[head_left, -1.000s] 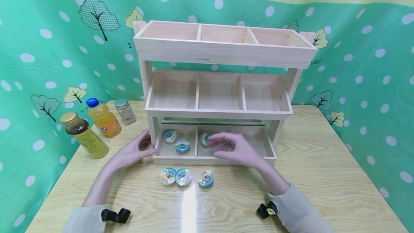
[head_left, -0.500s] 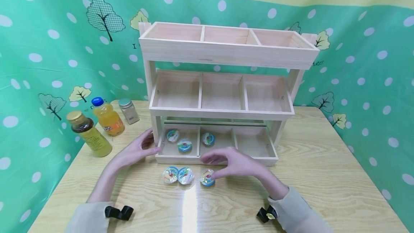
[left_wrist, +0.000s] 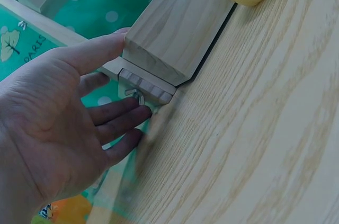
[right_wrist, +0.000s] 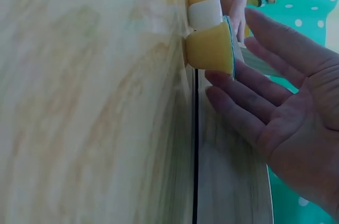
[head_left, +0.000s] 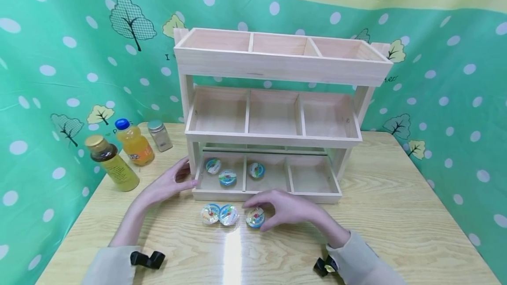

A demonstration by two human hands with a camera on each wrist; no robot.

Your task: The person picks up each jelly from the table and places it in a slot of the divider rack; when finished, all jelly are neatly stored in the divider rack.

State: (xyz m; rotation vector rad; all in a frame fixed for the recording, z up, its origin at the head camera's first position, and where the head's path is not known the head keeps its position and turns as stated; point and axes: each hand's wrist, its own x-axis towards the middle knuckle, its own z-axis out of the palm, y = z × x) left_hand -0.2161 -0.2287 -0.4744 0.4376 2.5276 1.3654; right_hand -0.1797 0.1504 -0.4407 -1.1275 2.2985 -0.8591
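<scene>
A small jelly cup (head_left: 255, 217) with a printed lid stands on the table, in front of the wooden rack's bottom tray (head_left: 267, 196). My right hand (head_left: 289, 208) is spread around it; in the right wrist view the thumb is off the yellow cup and the other fingers lie close beside it, contact unclear. Two more jelly cups (head_left: 229, 215) stand side by side to its left. Inside the tray, two jelly cups (head_left: 227, 178) are in the left compartment and one jelly cup (head_left: 256, 170) in the middle. My left hand (head_left: 168, 184) rests its thumb at the tray's left corner, fingers loose.
The three-tier wooden rack (head_left: 283, 68) rises behind the hands. At the left stand a dark-necked bottle (head_left: 119, 171) with yellowish contents, an orange drink bottle (head_left: 136, 147) and a small jar (head_left: 160, 137). A patterned green curtain (head_left: 435, 69) hangs behind the table.
My right hand has drawn back from the tray's middle compartment, leaving a jelly cup there, and come down around the cup on the table. My left hand stays at the tray corner.
</scene>
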